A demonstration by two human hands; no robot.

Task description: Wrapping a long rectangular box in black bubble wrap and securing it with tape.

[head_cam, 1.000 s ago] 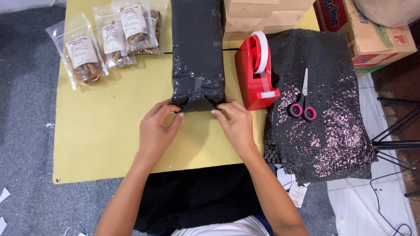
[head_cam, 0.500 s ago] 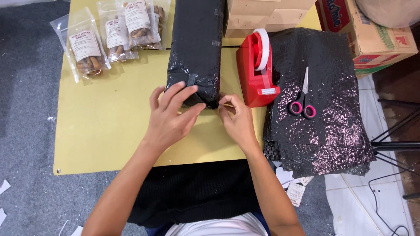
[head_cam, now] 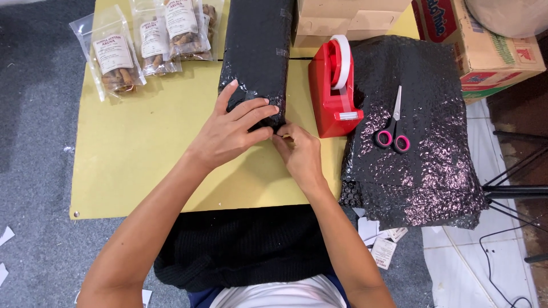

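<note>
A long parcel wrapped in black bubble wrap lies on the yellow board. My left hand lies flat over the parcel's near end, fingers spread and pressing on it. My right hand sits just to the right, its fingertips pinched at the parcel's near right corner. What the fingers pinch is hidden.
A red tape dispenser stands right of the parcel. Pink-handled scissors lie on a pile of black bubble wrap. Clear snack bags rest at the board's far left. Cardboard boxes sit at the back right.
My left hand moved up from the near edge onto the parcel's end. My right hand shifted left to the parcel's corner.
</note>
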